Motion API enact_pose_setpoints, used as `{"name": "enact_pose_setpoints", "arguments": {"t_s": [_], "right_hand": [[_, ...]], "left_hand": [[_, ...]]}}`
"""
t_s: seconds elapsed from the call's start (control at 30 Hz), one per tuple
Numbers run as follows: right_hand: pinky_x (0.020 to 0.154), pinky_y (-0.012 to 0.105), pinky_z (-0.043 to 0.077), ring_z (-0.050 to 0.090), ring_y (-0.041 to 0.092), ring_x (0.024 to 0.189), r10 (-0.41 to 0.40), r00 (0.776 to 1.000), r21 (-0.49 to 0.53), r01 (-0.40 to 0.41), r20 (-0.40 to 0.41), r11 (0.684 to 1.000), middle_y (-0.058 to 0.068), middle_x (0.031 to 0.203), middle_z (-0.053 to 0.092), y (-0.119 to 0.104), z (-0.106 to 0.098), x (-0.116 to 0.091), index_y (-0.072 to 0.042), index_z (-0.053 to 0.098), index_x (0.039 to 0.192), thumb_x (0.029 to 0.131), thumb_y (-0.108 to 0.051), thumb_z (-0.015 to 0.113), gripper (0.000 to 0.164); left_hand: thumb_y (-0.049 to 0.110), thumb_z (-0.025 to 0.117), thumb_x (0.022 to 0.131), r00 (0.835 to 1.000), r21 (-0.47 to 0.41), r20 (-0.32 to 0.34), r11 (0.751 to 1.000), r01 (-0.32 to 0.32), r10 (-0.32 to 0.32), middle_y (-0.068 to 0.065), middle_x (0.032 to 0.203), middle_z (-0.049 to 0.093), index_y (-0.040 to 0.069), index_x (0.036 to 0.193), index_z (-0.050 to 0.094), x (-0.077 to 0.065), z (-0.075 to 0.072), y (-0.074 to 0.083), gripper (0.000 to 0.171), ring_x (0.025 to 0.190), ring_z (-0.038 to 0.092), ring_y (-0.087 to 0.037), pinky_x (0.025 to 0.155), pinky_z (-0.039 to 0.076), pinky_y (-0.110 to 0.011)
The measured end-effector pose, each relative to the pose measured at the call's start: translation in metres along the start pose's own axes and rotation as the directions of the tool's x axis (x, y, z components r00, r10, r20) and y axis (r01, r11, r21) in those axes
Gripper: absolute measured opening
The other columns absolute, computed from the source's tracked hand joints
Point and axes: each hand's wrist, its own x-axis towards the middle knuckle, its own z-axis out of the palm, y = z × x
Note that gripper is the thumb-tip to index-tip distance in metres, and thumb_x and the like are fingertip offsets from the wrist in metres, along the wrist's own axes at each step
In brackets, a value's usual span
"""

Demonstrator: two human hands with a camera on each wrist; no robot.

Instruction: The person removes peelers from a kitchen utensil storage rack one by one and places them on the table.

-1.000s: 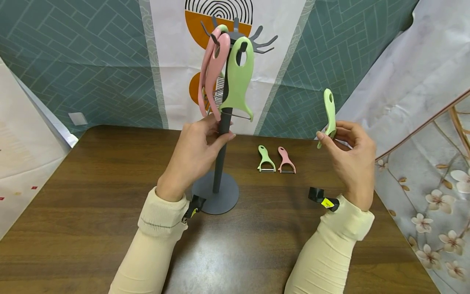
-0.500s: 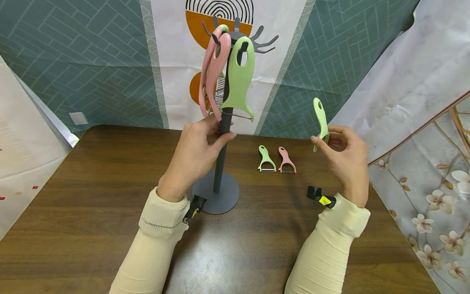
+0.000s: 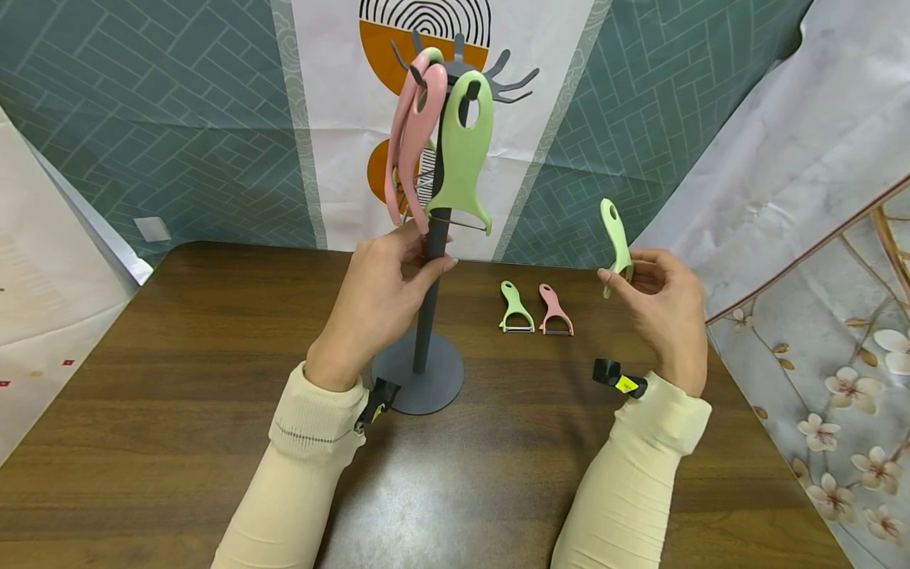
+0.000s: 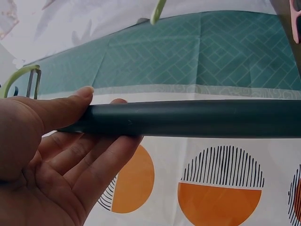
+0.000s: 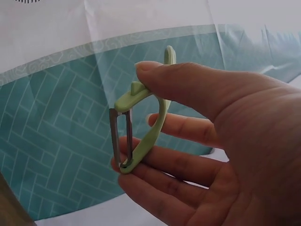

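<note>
My left hand [image 3: 377, 296] grips the dark grey pole [image 4: 197, 118] of a hook stand, just below the peelers hanging there. From its hooks at the top hang a green peeler [image 3: 462, 150] in front and pink peelers [image 3: 419, 142] on the left, with a bit of another green one behind them. Off to the right my right hand [image 3: 657, 304] pinches a green peeler [image 5: 153, 127] near its blade end, handle upward, raised above the table. In the right wrist view the thumb is on one side of the peeler and the fingers are behind and below the blade.
A green peeler [image 3: 516, 308] and a pink peeler [image 3: 554, 310] lie side by side on the brown table [image 3: 213, 442], right of the stand's round base [image 3: 444, 383]. Bare hooks [image 3: 512, 83] spread at the stand's top right. Patterned cloth [image 3: 213, 142] hangs behind the table.
My right hand has moved left and slightly down with the green peeler, nearer the stand. The left hand keeps its grip on the pole without visible movement.
</note>
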Motion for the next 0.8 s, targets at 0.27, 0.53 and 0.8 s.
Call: {"name": "enact_pose_setpoints", "arguments": {"t_s": [0.27,0.53,0.8], "right_hand": [[0.081,0.021,0.046,0.062,-0.003,0.095,0.023,0.999,-0.031,-0.022,0.025,0.999,-0.005,0.107,0.071,0.007,0.0,0.002,-0.023,0.066,0.128,0.085,-0.052,0.079,0.053],[0.08,0.022,0.046,0.062,-0.001,0.092,0.053,0.998,-0.042,-0.051,0.046,0.998,-0.001,0.108,0.072,0.016,0.001,0.005,-0.021,0.066,0.129,0.085,-0.053,0.078,0.056],[0.083,0.028,0.046,0.061,0.003,0.097,0.102,0.991,-0.078,-0.095,0.087,0.992,0.008,0.118,0.071,0.024,0.002,0.007,-0.017,0.064,0.132,0.085,-0.058,0.076,0.063]], "left_hand": [[0.018,0.075,0.094,1.0,-0.003,-0.001,1.0,-0.002,0.002,-0.006,0.101,0.077,0.01,0.117,0.069,0.0,0.0,-0.001,0.025,0.09,0.074,-0.016,0.082,0.059,-0.035],[0.018,0.074,0.095,1.0,0.005,-0.003,1.0,-0.002,0.002,-0.006,0.101,0.077,0.01,0.117,0.069,0.0,0.0,0.0,0.025,0.091,0.074,-0.016,0.082,0.059,-0.035],[0.018,0.075,0.095,1.0,0.004,-0.006,1.0,0.003,-0.003,-0.006,0.099,0.077,0.01,0.115,0.069,0.0,0.0,0.0,0.023,0.09,0.074,-0.016,0.083,0.06,-0.035]]}}
